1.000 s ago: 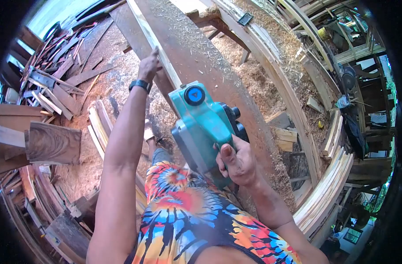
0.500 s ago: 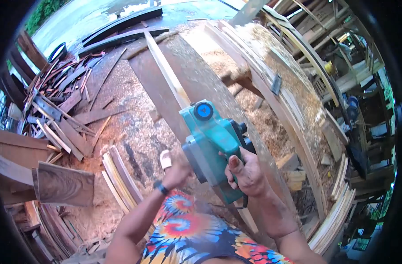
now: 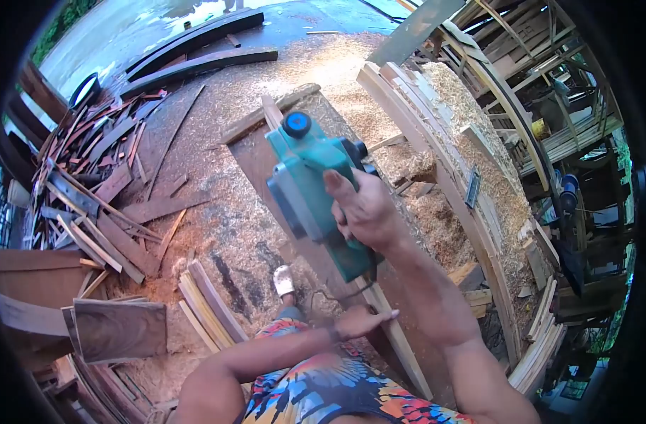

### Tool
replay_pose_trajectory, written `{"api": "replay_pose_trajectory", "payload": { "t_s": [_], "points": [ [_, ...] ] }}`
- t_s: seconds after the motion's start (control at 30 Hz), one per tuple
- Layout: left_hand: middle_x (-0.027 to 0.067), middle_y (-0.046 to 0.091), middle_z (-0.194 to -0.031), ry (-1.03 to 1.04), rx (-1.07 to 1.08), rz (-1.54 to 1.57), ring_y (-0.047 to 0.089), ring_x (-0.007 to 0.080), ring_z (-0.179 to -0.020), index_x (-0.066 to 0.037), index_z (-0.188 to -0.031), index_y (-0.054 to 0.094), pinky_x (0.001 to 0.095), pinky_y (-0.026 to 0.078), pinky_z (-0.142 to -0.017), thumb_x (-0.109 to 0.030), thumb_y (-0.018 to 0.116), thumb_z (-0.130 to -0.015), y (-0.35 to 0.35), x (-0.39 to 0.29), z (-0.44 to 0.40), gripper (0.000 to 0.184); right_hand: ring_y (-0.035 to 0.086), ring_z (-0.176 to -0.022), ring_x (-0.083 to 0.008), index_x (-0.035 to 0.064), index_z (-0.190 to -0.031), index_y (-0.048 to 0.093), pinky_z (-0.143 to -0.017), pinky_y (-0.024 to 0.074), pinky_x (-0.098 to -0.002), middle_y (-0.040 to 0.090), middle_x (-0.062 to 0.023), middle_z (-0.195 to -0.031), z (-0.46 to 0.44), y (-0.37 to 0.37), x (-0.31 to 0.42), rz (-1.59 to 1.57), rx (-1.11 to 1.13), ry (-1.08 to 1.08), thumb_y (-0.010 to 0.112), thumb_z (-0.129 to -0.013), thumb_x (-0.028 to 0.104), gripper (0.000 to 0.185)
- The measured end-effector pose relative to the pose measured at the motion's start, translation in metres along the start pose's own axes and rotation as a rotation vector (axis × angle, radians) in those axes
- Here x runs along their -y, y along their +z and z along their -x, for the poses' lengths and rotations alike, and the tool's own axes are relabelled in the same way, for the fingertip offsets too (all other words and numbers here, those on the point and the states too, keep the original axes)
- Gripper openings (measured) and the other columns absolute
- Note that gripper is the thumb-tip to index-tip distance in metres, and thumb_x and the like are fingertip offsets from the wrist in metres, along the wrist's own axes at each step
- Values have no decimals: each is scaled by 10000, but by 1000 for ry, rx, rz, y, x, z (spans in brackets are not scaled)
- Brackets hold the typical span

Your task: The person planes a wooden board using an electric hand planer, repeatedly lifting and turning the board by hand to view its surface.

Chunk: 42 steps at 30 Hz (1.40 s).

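Note:
My right hand (image 3: pixel 365 212) is wrapped round the rear handle of a green electric hand planer (image 3: pixel 316 159), which has a blue-capped front knob. The planer sits on a long narrow wood strip (image 3: pixel 406 357), whose far end shows just past the tool's nose. Beneath the strip is a wide plank bench (image 3: pixel 249 152) with a crosspiece at its far end. Behind the planer, my left hand (image 3: pixel 362 323) lies with fingers stretched across the strip, close to the power cord. The planer's underside is hidden.
Stacked long boards (image 3: pixel 471 219) run along the right, with a dark metal piece (image 3: pixel 472 187) on them. Scrap wood (image 3: pixel 111 155) is heaped at the left. Short curved planks (image 3: pixel 206 304) stand near my left side. Shavings cover the ground, and dark beams (image 3: pixel 203 71) lie beyond.
The planer and my right hand have moved forward along the strip, toward its far end. My left hand has swung from beside the planer back to the strip behind it.

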<state>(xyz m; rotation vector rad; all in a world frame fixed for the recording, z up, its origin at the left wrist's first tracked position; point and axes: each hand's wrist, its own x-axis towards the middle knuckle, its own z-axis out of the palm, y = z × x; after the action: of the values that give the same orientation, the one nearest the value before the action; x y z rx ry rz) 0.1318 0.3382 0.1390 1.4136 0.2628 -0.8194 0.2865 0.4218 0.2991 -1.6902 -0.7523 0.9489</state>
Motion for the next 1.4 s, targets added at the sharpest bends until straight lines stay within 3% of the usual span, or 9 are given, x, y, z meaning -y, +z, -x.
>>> {"api": "replay_pose_trajectory", "payload": {
  "t_s": [0.3,0.47,0.73,0.87,0.97,1.07,1.23,1.37,1.4],
  "points": [
    [293,706,-1069,10,-53,-98,706,408,-1012,30,-1249,662,455,543,-916,-809,554,-815,-14,-13,6,951,560,-422,-127,63,-601,573,-381,437,-297,510,-10,-484,-164,22,40,-20,-65,-103,584,-948,645,678],
    [282,706,-1096,1,-117,-112,693,413,-1043,-12,-1263,670,463,526,-948,-786,569,-825,-7,-6,-1,895,574,-450,-155,54,-663,605,-430,470,-331,561,-43,-549,-233,34,59,-36,-77,-125,600,-945,629,640],
    [281,695,-1133,-20,-88,-154,678,421,-1077,-38,-1291,654,462,513,-969,-778,569,-833,-8,2,-8,874,486,-422,-95,66,-919,552,-403,378,-273,488,-7,-534,-95,9,32,2,-5,-10,570,-993,562,502],
    [284,631,-1265,202,135,-433,670,419,-1082,-46,-1457,477,472,504,-975,-756,600,-831,-26,-8,2,954,687,-820,-325,-25,-1014,633,-750,516,-415,682,-216,-873,10,-8,2,162,-59,-10,566,-989,554,583],
    [295,556,-1365,256,21,-199,609,402,-1189,-44,-1548,301,472,462,-1024,-704,668,-813,2,44,-41,1053,693,-773,-339,-20,-1008,633,-702,520,-409,673,-235,-835,29,-12,-10,172,-80,23,585,-991,527,549],
    [310,577,-1323,449,24,-329,586,410,-1222,-22,-1490,406,466,448,-1040,-724,658,-807,6,61,-52,1012,697,-737,-341,-22,-984,635,-665,519,-406,665,-227,-783,13,-8,-4,147,-69,6,602,-988,512,535],
    [330,653,-1159,34,72,-185,639,450,-1117,-1,-1308,619,491,494,-973,-817,568,-800,-42,-39,20,963,703,-740,-351,-23,-919,656,-669,524,-424,677,-213,-766,-71,5,17,151,-73,-89,571,-979,572,604],
    [328,682,-1073,36,-27,-211,675,452,-1036,11,-1224,676,500,519,-928,-844,545,-786,-25,-15,4,970,515,-421,-87,53,-760,590,-398,407,-280,526,11,-543,-160,24,32,82,-92,-308,571,-1014,495,510],
    [324,686,-1069,21,-37,-195,679,447,-1029,18,-1212,681,496,521,-927,-845,547,-785,-23,-13,3,973,522,-414,-107,44,-719,599,-400,418,-292,538,-7,-549,-177,28,42,111,-112,-218,598,-986,534,558]
  ]
}}
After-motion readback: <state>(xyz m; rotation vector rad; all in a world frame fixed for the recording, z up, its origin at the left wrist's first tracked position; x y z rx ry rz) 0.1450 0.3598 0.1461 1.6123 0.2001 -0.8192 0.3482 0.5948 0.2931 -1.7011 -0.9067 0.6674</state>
